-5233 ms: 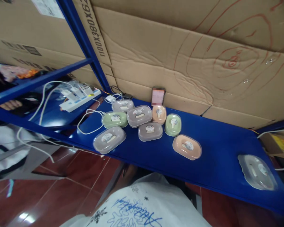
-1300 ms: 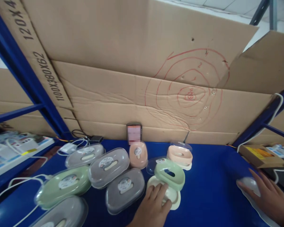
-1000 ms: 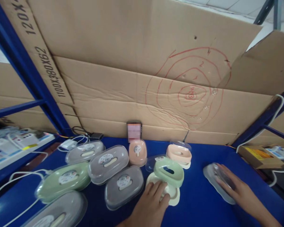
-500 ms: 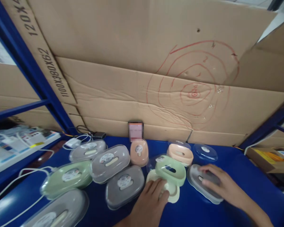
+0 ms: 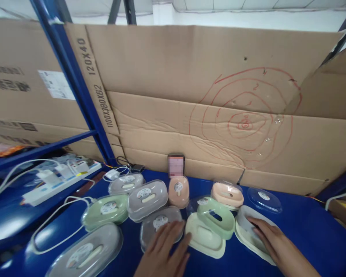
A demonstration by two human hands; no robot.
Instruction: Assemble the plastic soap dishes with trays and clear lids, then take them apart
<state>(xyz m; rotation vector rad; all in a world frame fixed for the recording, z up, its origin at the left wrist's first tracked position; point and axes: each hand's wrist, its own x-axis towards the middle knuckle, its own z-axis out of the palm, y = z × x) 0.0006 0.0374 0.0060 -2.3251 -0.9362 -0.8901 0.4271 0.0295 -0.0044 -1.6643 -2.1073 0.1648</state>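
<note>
**A:** What lies closest to the viewer?

**B:** Both hands, low on the blue desk (image 5: 294,227). The left hand (image 5: 161,252) lies flat, fingers spread and loose, gripping nothing, its fingertips on the near edge of a grey lidded soap box (image 5: 158,227). The right hand (image 5: 272,240) rests palm down, fingers straight and unclenched, on top of a clear-lidded pale box (image 5: 252,234).

**A:** And between the hands?

**B:** A pale green tray (image 5: 203,240) lies flat on the desk, with a green insert (image 5: 216,217) propped tilted on its far edge. The left fingertips are just beside that tray.

**A:** To the left?

**B:** A big grey lidded box (image 5: 86,252) nearest, then a green lidded box (image 5: 106,209) and another grey one (image 5: 144,195), close together. A white cable (image 5: 57,215) loops beside them.

**A:** Farther back?

**B:** A peach box (image 5: 227,194) with its cover raised, a loose clear lid (image 5: 263,199) on the desk right of it, and a small peach box (image 5: 178,191) standing upright. Behind everything leans a cardboard sheet (image 5: 190,96) with red rings drawn on it.
</note>
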